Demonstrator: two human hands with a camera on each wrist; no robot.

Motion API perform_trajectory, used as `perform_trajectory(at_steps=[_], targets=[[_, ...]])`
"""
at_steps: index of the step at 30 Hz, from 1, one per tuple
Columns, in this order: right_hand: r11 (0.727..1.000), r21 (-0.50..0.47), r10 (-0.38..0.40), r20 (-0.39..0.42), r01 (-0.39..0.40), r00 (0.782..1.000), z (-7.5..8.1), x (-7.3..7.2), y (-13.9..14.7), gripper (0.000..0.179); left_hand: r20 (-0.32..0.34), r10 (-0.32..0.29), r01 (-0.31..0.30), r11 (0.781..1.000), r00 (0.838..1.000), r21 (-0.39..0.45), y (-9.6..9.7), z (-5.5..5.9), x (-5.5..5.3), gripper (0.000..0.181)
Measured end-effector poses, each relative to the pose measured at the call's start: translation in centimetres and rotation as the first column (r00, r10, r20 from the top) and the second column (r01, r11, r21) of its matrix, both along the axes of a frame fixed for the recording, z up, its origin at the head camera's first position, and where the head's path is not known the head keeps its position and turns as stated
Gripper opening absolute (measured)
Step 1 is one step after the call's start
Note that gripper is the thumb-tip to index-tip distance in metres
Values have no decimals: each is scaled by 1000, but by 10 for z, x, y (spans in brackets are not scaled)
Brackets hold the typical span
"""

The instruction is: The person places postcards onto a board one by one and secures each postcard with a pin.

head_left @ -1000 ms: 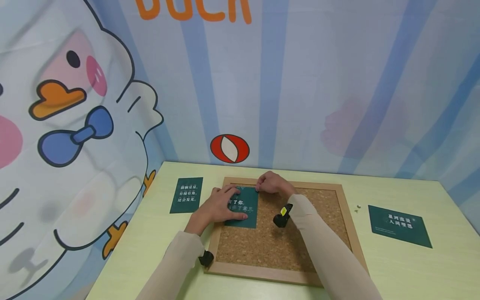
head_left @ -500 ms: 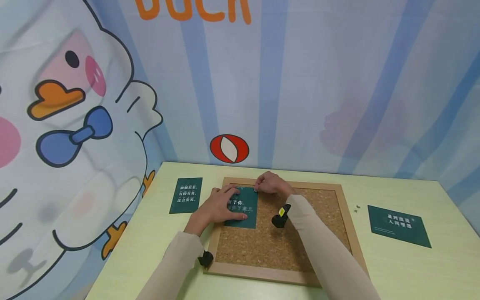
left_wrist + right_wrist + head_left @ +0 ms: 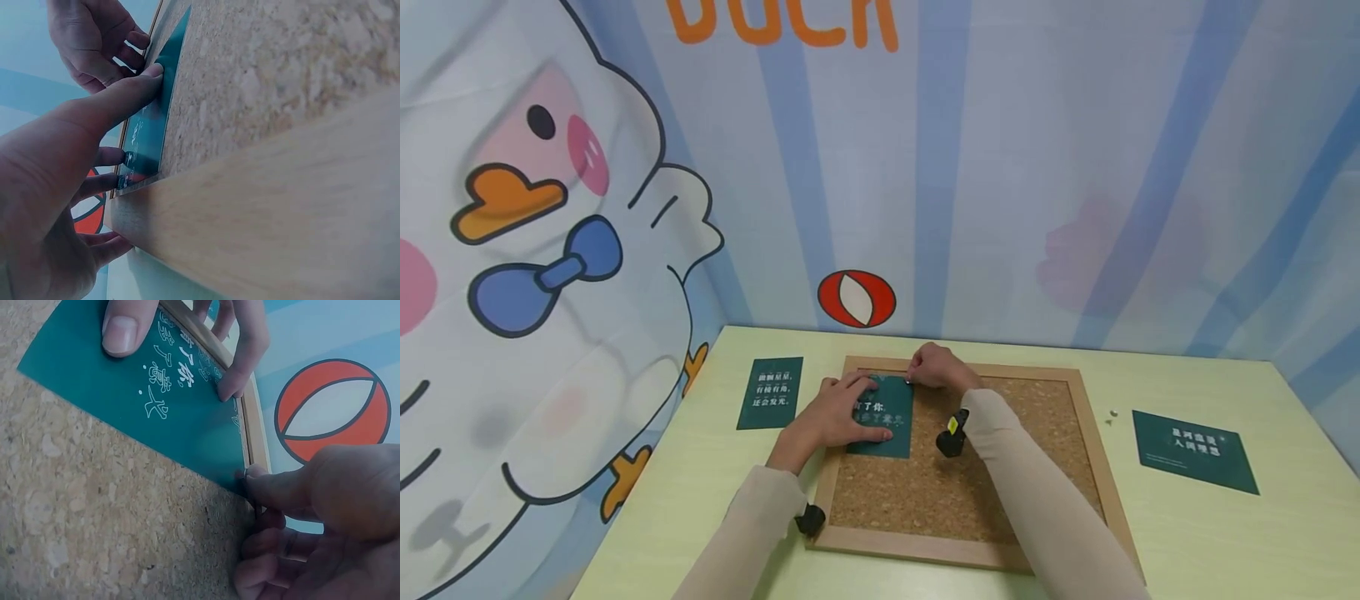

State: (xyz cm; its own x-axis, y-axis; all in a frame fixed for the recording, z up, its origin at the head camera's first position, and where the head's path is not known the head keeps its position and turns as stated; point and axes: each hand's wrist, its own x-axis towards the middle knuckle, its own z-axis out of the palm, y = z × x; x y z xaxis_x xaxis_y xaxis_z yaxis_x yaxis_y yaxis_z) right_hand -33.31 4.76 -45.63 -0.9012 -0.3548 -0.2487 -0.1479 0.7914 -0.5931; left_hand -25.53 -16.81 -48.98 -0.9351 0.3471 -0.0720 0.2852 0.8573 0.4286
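One green card (image 3: 897, 404), upper left on the board (image 3: 925, 500), under my left hand (image 3: 833, 415), fingers spread. One pin (image 3: 254, 469), pinched by my right hand (image 3: 937, 367) at the card's upper right corner. Loose cards (image 3: 1195, 452) either side.

The head view is bright, both wrist views dimmer.

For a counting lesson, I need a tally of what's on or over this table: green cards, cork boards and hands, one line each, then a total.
Green cards: 3
Cork boards: 1
Hands: 2
Total: 6
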Motion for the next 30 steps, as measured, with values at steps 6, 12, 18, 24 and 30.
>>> perform_trajectory(at_steps=[6,12,18,24,30], targets=[[999,0,-38,45,38,998,0,-1,-3,20,-2,7,-7,1000,1000,4,0,0,0,91],[995,-38,-83,120,89,989,2,-3,-4,13,-5,5,-5,1000,1000,1,0,0,0,91],[997,5,-78,126,78,989,6,-4,-8,15,-8,2,-2,1000,1000,10,-2,1,1,90],[993,109,-40,54,34,998,7,-3,-13,17,-6,-5,5,1000,1000,10,-2,0,1,89],[977,214,2,-54,9,999,7,-1,-15,15,-3,-2,2,1000,1000,7,0,-1,0,90]])
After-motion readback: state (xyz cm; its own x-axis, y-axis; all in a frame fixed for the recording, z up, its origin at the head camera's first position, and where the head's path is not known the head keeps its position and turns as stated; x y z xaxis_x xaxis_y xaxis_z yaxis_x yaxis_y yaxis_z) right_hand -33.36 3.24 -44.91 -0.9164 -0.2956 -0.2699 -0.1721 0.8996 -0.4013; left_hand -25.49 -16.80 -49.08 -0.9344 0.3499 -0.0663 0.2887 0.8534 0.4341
